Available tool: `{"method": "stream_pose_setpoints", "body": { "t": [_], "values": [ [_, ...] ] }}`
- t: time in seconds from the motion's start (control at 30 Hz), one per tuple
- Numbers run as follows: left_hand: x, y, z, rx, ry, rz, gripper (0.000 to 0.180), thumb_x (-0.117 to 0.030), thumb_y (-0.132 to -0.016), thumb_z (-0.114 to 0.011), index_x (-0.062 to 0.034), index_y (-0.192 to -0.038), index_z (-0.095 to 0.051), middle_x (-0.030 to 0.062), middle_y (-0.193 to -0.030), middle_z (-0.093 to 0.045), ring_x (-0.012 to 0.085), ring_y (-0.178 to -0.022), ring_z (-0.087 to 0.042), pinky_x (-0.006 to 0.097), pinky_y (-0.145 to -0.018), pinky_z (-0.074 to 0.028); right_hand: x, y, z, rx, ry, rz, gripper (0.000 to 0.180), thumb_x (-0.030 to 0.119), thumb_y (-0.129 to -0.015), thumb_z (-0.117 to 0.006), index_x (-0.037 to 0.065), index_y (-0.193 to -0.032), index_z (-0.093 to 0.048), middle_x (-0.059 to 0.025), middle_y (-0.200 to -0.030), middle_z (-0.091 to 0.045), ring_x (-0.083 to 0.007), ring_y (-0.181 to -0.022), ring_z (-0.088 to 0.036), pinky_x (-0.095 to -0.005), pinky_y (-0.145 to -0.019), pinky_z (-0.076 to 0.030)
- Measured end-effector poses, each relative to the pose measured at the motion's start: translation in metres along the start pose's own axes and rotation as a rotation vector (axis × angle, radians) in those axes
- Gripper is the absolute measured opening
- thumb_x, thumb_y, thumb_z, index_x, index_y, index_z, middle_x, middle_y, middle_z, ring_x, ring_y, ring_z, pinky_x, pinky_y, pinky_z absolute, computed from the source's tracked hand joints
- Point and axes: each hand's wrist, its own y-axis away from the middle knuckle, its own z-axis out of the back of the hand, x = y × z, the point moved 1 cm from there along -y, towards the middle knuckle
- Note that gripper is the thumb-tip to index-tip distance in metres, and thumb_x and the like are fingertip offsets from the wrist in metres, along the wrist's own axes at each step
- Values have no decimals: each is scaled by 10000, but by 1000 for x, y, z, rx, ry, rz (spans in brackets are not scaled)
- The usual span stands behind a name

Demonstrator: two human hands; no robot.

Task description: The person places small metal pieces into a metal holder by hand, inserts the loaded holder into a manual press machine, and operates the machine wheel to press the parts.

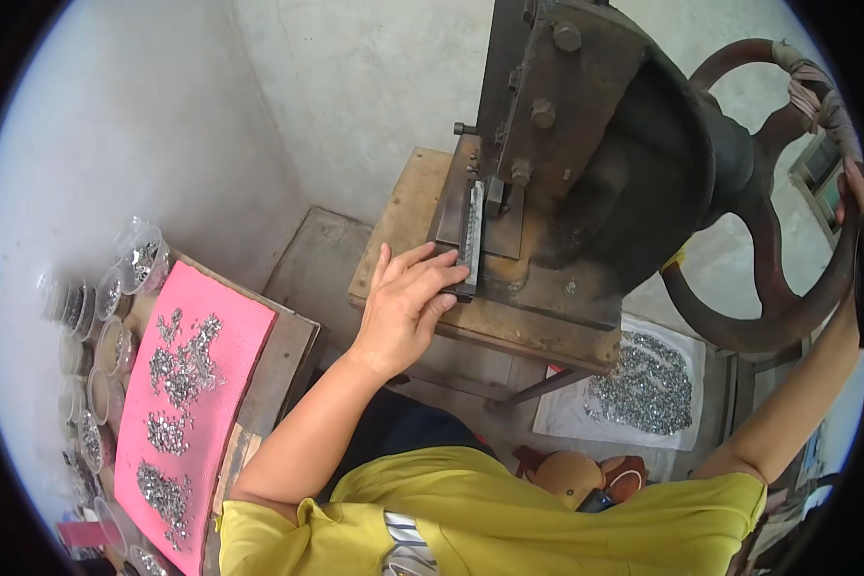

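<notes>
My left hand [408, 298] rests on the front of a dark iron press [586, 125], its fingertips touching a narrow metal bar [472, 230] lined with small shiny parts on the press bed. My right hand [852, 192] is up at the far right, gripping the rim of the press's big flywheel [797, 317]; only part of the hand shows at the picture's edge. The press stands on a worn wooden bench [403, 216]. I wear a yellow shirt.
A pink mat [230, 326] with heaps of small metal pieces lies on a low wooden table at the left, ringed by several clear plastic cups [144, 259] of parts. Under the bench, a white sheet [566, 408] holds a pile of shiny pieces. Concrete walls stand behind.
</notes>
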Motion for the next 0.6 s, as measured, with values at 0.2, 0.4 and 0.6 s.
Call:
{"method": "stream_pose_setpoints", "body": {
  "t": [0.2, 0.4, 0.6],
  "values": [
    [-12, -8, 0, 18, -20, -56, 335, -98, -920, -714, -159, -1249, -703, 61, -1370, -685, 340, -1380, -534, 647, -1232, -209, -57, 48, -3, -46, -76, -59, 326, 140, -939, -630, -66, -1191, -656, -130, -968, -654, -189, -748, -548, -356, -693, -471],
    [-3, -10, -5, -8, -19, 16, 324, -80, -929, -706, -145, -1247, -699, 65, -1379, -683, 330, -1371, -547, 635, -1233, -222, -100, 82, -3, -115, -166, -111, 356, 149, -939, -648, -63, -1225, -644, -142, -1027, -655, -206, -817, -567, -369, -754, -477],
    [5, -30, -22, -17, 90, 33, 327, -61, -944, -688, -136, -1262, -686, 65, -1399, -668, 335, -1389, -527, 625, -1236, -247, -110, 76, 0, -180, -255, -70, 390, 158, -938, -665, -61, -1258, -632, -155, -1086, -656, -224, -886, -585, -382, -815, -482]
  ]
}}
